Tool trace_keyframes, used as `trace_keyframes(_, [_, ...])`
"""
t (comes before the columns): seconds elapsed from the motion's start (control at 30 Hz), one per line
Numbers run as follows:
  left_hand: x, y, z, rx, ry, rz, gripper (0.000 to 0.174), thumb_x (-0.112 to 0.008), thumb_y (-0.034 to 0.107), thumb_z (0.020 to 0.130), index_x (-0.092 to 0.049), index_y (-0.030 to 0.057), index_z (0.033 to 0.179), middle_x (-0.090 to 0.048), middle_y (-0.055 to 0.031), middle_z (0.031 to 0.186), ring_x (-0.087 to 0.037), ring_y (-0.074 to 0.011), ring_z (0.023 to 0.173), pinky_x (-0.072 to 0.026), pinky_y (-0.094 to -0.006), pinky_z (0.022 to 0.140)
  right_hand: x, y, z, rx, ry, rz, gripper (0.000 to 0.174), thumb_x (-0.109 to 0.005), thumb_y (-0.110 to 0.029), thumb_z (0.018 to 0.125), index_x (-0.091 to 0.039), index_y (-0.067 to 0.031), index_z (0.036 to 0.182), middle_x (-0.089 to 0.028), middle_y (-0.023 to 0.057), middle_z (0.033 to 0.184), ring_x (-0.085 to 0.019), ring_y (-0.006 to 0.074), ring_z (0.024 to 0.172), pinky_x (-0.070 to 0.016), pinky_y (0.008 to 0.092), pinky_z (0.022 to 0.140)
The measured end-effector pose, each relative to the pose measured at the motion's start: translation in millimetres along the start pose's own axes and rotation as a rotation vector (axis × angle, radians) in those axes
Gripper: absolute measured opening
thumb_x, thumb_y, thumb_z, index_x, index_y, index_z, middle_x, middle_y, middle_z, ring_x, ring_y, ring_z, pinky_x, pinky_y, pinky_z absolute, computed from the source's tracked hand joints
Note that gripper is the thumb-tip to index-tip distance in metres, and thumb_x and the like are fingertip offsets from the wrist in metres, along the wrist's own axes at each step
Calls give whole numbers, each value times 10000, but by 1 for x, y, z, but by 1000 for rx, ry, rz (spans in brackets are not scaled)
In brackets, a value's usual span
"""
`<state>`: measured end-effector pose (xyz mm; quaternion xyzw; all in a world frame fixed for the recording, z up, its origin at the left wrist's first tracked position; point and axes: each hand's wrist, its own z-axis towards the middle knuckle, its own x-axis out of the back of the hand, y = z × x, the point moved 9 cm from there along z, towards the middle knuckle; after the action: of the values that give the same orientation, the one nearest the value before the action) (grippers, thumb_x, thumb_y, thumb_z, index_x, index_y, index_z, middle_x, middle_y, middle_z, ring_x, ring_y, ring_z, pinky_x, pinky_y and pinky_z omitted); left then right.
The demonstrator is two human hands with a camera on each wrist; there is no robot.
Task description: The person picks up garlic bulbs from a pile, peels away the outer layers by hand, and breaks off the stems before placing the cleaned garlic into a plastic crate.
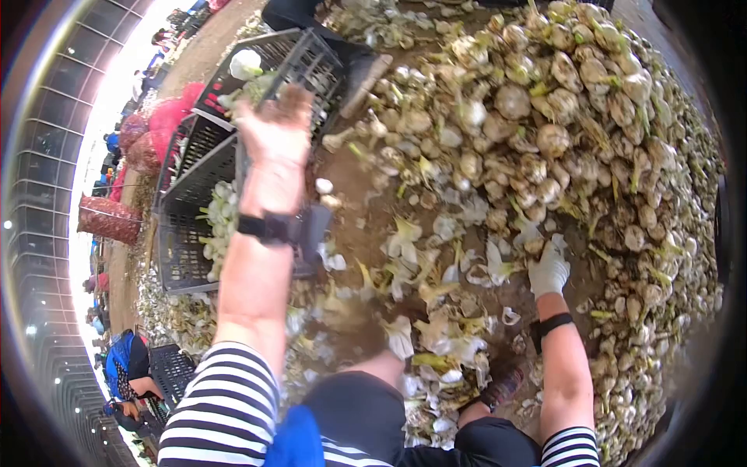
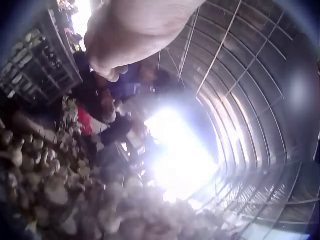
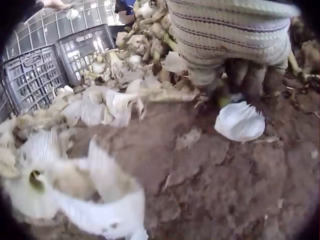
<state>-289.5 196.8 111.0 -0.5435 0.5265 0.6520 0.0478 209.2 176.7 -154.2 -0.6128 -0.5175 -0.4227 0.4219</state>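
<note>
My bare left hand [image 1: 276, 128] reaches over the black plastic crates with its fingers spread. A white garlic bulb [image 1: 245, 64] is just beyond its fingertips, apart from the hand. In the left wrist view, part of the left hand [image 2: 140, 37] fills the top. Low beside the heap of garlic bulbs [image 1: 552, 140] is my right hand [image 1: 548, 271], in a pale knitted glove. The right wrist view has the gloved hand [image 3: 232, 40] with fingers bent down near the soil, close to a white papery garlic piece [image 3: 240, 121]. Whether those fingers grip anything, I cannot tell.
One black crate [image 1: 167, 233] contains white bulbs with green stems. Loose garlic skins [image 1: 443, 335] litter the soil between my legs. Red mesh sacks [image 1: 109, 218] lie beyond the crates. Another person's leg and shoe [image 1: 366, 82] are beside the far crate.
</note>
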Motion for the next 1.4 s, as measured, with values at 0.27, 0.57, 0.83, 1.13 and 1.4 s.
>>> trace_keyframes(0.27, [52, -225, -234, 776, -881, 1146, 745, -580, 299, 845, -167, 44, 1409, -323, -200, 1363, -329, -294, 1266, -284, -380, 1061, 81, -73, -92, 383, -208, 1057, 272, -600, 12, 743, -654, -36, 1005, -675, 114, 861, -646, 211, 761, -503, 292, 723])
trace_keyframes(0.57, [39, -215, -270, 734, -743, 825, 531, -549, -72, 704, -373, 90, 1178, -459, -32, 1064, -465, -117, 972, -405, -252, 841, 195, -56, -126, 582, 733, 512, 576, -534, 6, 713, -445, -72, 1276, -618, 148, 946, -553, 321, 819, -405, 426, 845])
trace_keyframes(0.83, [35, -214, -283, 724, -614, 593, 548, -517, -112, 662, -375, 110, 1143, -449, -29, 1059, -458, -120, 973, -398, -251, 843, 150, -68, -129, 596, 490, 610, 516, -591, -43, 764, -431, -57, 1254, -625, 82, 980, -587, 249, 973, -346, 475, 959])
trace_keyframes(1.13, [44, -227, -293, 911, -651, 759, 716, -450, -122, 694, -246, 81, 1350, -411, -40, 1255, -390, -148, 1187, -309, -281, 994, 169, -94, -161, 905, 515, 405, 574, -611, -133, 666, -530, -140, 1234, -543, 1, 794, -511, 202, 862, -384, 403, 885])
trace_keyframes(1.4, [37, -223, -285, 629, -876, 997, 635, -480, -141, 712, -339, 50, 1301, -459, -49, 1244, -434, -116, 1120, -357, -263, 953, 156, -104, -155, 869, 429, 257, 655, -668, -136, 627, -508, -130, 1262, -537, 0, 765, -549, 191, 817, -372, 406, 927])
